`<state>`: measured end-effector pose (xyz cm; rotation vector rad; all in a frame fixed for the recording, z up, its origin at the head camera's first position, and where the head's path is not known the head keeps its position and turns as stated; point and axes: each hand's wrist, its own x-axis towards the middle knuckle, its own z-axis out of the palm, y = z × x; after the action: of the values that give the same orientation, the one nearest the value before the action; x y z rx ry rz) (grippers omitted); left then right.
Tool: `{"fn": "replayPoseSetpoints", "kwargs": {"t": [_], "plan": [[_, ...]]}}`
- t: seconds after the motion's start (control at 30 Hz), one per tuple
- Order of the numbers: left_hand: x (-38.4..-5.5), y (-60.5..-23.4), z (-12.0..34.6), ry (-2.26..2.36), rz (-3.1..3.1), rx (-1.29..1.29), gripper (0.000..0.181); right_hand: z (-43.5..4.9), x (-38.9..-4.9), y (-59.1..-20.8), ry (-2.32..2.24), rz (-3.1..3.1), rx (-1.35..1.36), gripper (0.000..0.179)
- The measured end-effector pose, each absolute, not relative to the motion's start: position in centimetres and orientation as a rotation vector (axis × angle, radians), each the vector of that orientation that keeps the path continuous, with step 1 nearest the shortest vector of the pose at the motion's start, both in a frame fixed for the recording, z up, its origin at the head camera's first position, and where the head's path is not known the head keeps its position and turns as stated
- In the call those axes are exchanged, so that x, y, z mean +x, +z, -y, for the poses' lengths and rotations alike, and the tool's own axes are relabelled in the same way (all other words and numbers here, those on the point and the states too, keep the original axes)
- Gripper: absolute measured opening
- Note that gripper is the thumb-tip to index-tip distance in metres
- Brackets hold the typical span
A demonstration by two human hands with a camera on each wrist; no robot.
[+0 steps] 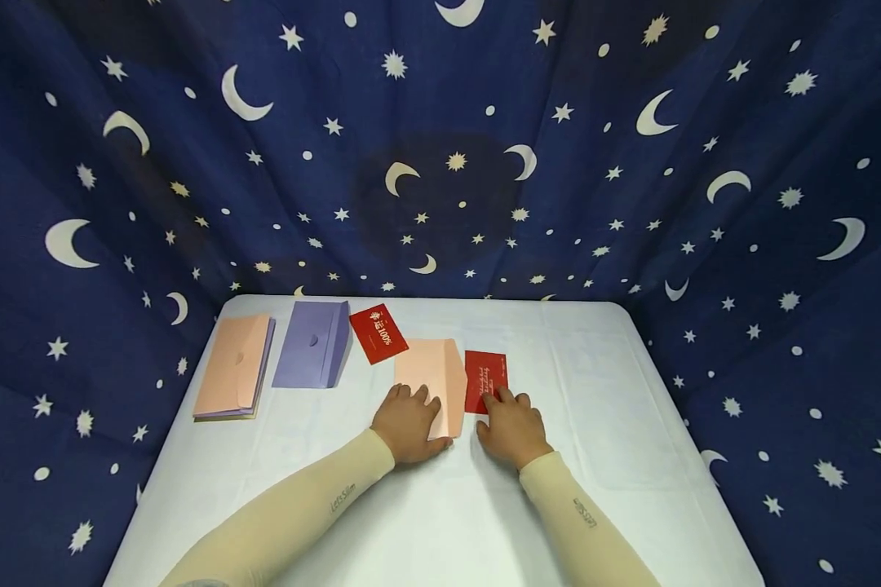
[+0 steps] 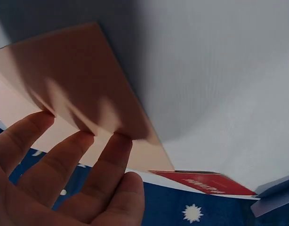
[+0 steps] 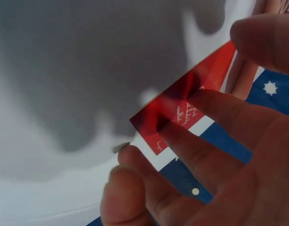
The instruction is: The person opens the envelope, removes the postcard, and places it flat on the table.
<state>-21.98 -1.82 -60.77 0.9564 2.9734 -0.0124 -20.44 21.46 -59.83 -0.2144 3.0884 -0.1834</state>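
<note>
My left hand point(image 1: 409, 424) presses its fingertips on a peach envelope point(image 1: 420, 363) that lies flat with its flap unfolded to the right. In the left wrist view the fingers are spread along this envelope point(image 2: 74, 56). Just right of the flap lies a red card point(image 1: 486, 371) with pale lettering. My right hand point(image 1: 515, 428) rests fingertips on the card's near part, and the right wrist view shows two of them touching the card point(image 3: 182, 101), thumb held apart. Another red card point(image 1: 379, 334), with white characters, lies tilted at the peach envelope's upper left corner.
A purple envelope point(image 1: 308, 346) with its flap to the right lies left of the tilted card. Farther left is a stack of envelopes point(image 1: 229, 367), peach on top. The white table point(image 1: 602, 391) is bordered by a dark blue curtain point(image 1: 587, 196) with moons and stars.
</note>
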Motion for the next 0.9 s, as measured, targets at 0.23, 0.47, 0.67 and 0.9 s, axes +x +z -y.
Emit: {"fn": "replayPoseSetpoints", "kwargs": {"t": [0.23,0.47,0.67,0.9], "plan": [[-25.2,-61.0,1.5,-0.023,-3.002,0.826,0.079,-21.4,-23.8,-60.0,-0.173,-3.041,-0.192,0.056],[-27.9,-62.0,1.2,0.017,-2.994,0.803,0.079,-21.2,-26.6,-60.1,-0.176,-3.005,-0.116,0.063],[-29.6,-62.3,1.0,0.020,-2.980,0.759,0.078,-20.7,-27.8,-60.1,-0.142,-3.025,-0.092,0.063],[-31.3,-62.7,1.4,0.036,-2.976,0.756,0.076,-20.7,-28.8,-60.7,-0.154,-3.034,-0.060,0.064]]}}
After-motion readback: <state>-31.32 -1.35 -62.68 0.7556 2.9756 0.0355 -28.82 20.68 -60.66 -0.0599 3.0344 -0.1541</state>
